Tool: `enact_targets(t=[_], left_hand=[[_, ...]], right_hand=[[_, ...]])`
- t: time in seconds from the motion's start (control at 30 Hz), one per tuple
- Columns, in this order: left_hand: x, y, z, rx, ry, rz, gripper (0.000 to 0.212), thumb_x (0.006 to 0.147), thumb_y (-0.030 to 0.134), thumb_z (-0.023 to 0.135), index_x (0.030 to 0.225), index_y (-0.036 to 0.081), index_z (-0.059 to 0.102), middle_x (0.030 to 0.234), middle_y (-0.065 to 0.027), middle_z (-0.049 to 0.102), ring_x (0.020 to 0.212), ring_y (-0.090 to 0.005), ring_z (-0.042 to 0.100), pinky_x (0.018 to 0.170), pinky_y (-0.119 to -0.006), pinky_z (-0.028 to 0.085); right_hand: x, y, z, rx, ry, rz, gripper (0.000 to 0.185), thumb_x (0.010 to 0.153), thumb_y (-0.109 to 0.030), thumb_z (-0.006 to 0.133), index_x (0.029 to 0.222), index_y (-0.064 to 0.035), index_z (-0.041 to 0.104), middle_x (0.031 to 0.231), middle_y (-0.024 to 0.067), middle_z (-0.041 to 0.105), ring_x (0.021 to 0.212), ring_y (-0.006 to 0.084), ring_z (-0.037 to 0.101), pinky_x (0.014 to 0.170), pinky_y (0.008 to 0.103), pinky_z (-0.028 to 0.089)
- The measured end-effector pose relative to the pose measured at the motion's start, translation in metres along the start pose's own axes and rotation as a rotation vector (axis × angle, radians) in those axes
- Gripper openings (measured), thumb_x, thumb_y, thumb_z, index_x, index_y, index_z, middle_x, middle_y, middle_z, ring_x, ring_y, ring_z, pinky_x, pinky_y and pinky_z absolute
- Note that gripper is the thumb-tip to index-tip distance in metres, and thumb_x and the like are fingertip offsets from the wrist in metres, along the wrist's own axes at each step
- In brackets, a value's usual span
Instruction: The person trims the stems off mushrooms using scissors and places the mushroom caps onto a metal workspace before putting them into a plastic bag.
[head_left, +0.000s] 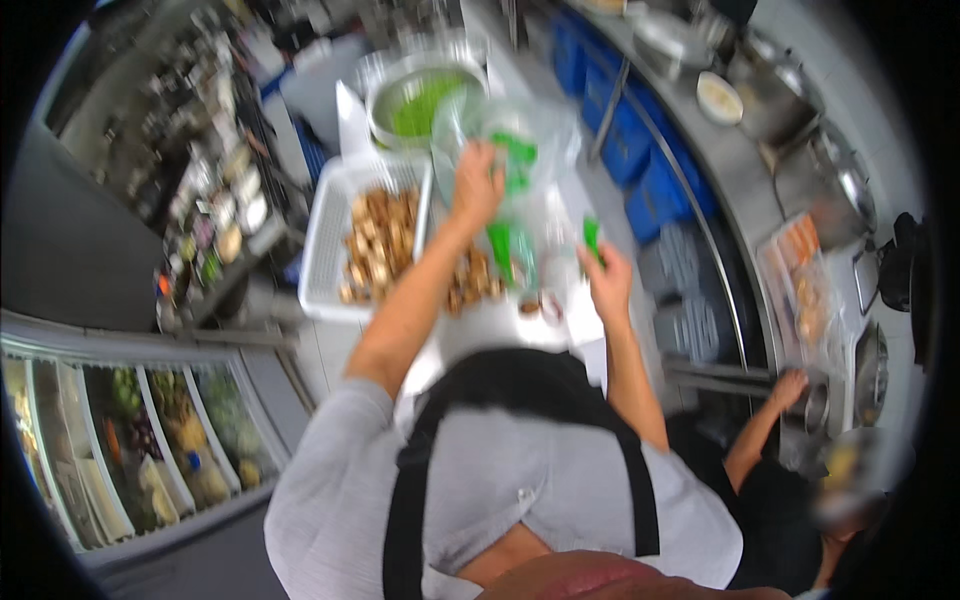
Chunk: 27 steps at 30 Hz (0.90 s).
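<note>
My left hand reaches over the worktop with its fingers closed at the edge of a blurred clear plastic bag that has green pieces inside. My right hand, nearer the worktop's right edge, grips a small green item, too blurred to name. Between my hands lies another green piece beside a clear container. Brown chopped pieces, perhaps mushrooms, fill part of a white perforated plastic basket; more lie under my left forearm. Behind the basket stands a metal bowl of chopped greens.
A co-worker's hand is by a metal pot at the lower right. A steel counter with pans and bagged food runs along the right, blue bins beneath it. A glass-fronted fridge stands lower left, a crowded counter upper left.
</note>
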<state>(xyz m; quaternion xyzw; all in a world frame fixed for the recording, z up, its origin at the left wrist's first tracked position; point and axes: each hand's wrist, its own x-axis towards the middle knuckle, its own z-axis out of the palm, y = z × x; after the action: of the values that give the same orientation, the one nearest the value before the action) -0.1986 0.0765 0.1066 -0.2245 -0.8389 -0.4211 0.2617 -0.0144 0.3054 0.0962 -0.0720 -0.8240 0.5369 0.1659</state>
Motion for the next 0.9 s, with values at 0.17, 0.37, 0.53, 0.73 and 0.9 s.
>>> enact_targets(t=[0.17, 0.37, 0.53, 0.73, 0.9], left_hand=[[0.021, -0.043, 0.043, 0.300, -0.810, -0.213, 0.088, 0.092, 0.030, 0.076, 0.159, -0.007, 0.034, 0.127, -0.0336, 0.068, 0.120, -0.0494, 0.065, 0.108, -0.051, 0.051], [0.013, -0.033, 0.009, 0.254, -0.632, 0.003, 0.061, 0.095, 0.023, 0.072, 0.148, -0.002, 0.055, 0.143, -0.0330, 0.060, 0.134, -0.0484, 0.056, 0.115, -0.047, 0.045], [0.009, 0.049, -0.040, 0.033, -0.363, -0.093, 0.049, 0.102, 0.019, 0.067, 0.144, -0.003, 0.059, 0.143, -0.0259, 0.063, 0.134, -0.0399, 0.060, 0.114, -0.045, 0.048], [-0.068, 0.090, -0.092, -1.388, -0.309, -0.829, 0.039, 0.104, 0.022, 0.069, 0.138, 0.003, 0.064, 0.130, -0.0133, 0.070, 0.124, -0.0292, 0.067, 0.099, -0.045, 0.058], [-0.120, 0.056, -0.125, -0.832, -0.087, -0.839, 0.022, 0.101, 0.014, 0.072, 0.122, 0.007, 0.068, 0.108, -0.0076, 0.073, 0.094, -0.0223, 0.075, 0.074, -0.038, 0.064]], right_hand=[[0.002, 0.000, -0.014, 0.404, -0.032, 0.012, 0.025, 0.101, -0.011, 0.067, 0.123, -0.0006, 0.069, 0.095, -0.0006, 0.066, 0.083, 0.0074, 0.059, 0.073, 0.0265, 0.047], [0.091, -0.221, -0.049, 0.349, 0.013, -0.757, 0.057, 0.101, -0.005, 0.059, 0.158, -0.0059, 0.050, 0.162, 0.0146, 0.052, 0.150, 0.0261, 0.048, 0.123, 0.0355, 0.035], [0.121, -0.249, -0.059, 0.501, 0.093, -0.766, 0.052, 0.103, -0.005, 0.062, 0.153, -0.0107, 0.054, 0.149, 0.0091, 0.064, 0.131, 0.0183, 0.063, 0.112, 0.0337, 0.048], [0.051, -0.085, 0.008, 0.809, -0.048, -0.147, 0.054, 0.102, -0.007, 0.068, 0.152, -0.0009, 0.050, 0.141, 0.0110, 0.065, 0.124, 0.0183, 0.063, 0.107, 0.0327, 0.049], [-0.002, -0.016, 0.033, 0.557, -0.413, 0.091, 0.053, 0.101, -0.016, 0.070, 0.148, -0.0009, 0.052, 0.123, 0.0121, 0.072, 0.103, 0.0186, 0.069, 0.095, 0.0353, 0.054]])
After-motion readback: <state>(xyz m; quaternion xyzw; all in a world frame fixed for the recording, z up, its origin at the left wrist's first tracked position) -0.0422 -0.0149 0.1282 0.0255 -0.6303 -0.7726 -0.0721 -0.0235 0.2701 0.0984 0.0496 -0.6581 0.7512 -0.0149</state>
